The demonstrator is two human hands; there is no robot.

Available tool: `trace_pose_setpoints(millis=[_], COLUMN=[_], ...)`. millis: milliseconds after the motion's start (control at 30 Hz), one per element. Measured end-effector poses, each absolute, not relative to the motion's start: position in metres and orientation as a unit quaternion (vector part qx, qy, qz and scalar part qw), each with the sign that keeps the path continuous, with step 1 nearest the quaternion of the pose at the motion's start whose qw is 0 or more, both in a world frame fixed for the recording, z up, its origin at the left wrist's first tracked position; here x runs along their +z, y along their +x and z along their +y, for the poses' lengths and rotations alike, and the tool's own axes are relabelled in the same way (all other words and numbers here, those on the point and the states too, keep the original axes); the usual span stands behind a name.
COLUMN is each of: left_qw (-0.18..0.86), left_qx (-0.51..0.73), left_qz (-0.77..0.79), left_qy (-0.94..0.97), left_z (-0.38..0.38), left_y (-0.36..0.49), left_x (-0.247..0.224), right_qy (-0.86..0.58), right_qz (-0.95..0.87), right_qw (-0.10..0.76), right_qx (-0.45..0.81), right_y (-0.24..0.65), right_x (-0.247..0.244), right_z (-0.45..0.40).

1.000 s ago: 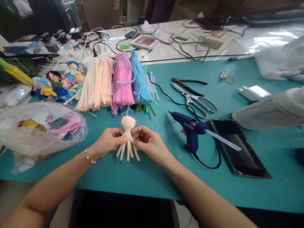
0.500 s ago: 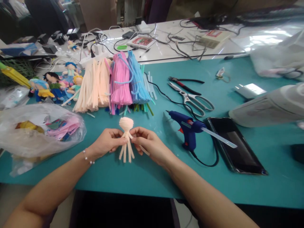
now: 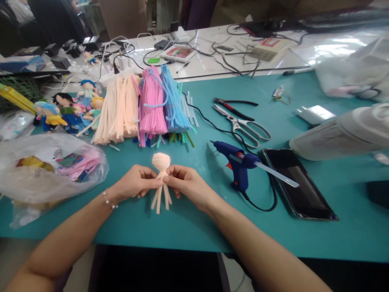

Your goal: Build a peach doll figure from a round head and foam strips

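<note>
A small peach pipe-cleaner doll (image 3: 161,162) is held upright between both hands, just above the green mat (image 3: 188,231). Its round wound head is on top, and several loose stems hang below as limbs. My left hand (image 3: 141,180) pinches the body from the left, thumb in front. From the right, my right hand (image 3: 185,182) grips the doll just under the head with thumb and fingers. Behind it lie bundles of peach pipe cleaners (image 3: 117,109), pink pipe cleaners (image 3: 152,105) and blue pipe cleaners (image 3: 176,105).
To the right lie a blue glue gun (image 3: 237,160), scissors (image 3: 240,125), pliers (image 3: 235,107), a phone (image 3: 299,184) and a white bottle (image 3: 340,134). At left are a plastic bag of scraps (image 3: 51,166) and several finished dolls (image 3: 68,109). Cables cross the white table (image 3: 206,67) behind.
The doll is turned slightly, and its stems hang a little differently. My right thumb has shifted left onto the body. The view has moved slightly.
</note>
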State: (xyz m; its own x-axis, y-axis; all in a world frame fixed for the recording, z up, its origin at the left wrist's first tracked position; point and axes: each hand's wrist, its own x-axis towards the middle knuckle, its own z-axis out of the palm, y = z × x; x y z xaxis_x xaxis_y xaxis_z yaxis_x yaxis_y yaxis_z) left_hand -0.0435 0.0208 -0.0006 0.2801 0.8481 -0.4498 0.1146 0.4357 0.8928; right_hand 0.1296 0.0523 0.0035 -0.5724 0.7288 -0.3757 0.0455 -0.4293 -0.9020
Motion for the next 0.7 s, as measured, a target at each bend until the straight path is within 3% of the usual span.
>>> trace_pose_setpoints(millis=[300,533,700], left_qw=[0.702,0.82,0.837], left_qx=[0.265,0.29,0.339], left_qz=[0.504,0.395,0.363], left_qy=[0.429,0.295,0.229], left_z=[0.028,0.03,0.03], left_y=[-0.054,-0.058,-0.054], left_x=[0.005,0.004,0.003], right_qy=[-0.408,-0.415,-0.419], right_qz=[-0.478,-0.475,-0.473], right_qw=[0.244,0.242,0.261], right_qx=[0.739,0.737,0.73], right_y=[0.131,0.13,0.13], right_x=[0.002,0.002,-0.001], right_z=[0.054,0.054,0.055])
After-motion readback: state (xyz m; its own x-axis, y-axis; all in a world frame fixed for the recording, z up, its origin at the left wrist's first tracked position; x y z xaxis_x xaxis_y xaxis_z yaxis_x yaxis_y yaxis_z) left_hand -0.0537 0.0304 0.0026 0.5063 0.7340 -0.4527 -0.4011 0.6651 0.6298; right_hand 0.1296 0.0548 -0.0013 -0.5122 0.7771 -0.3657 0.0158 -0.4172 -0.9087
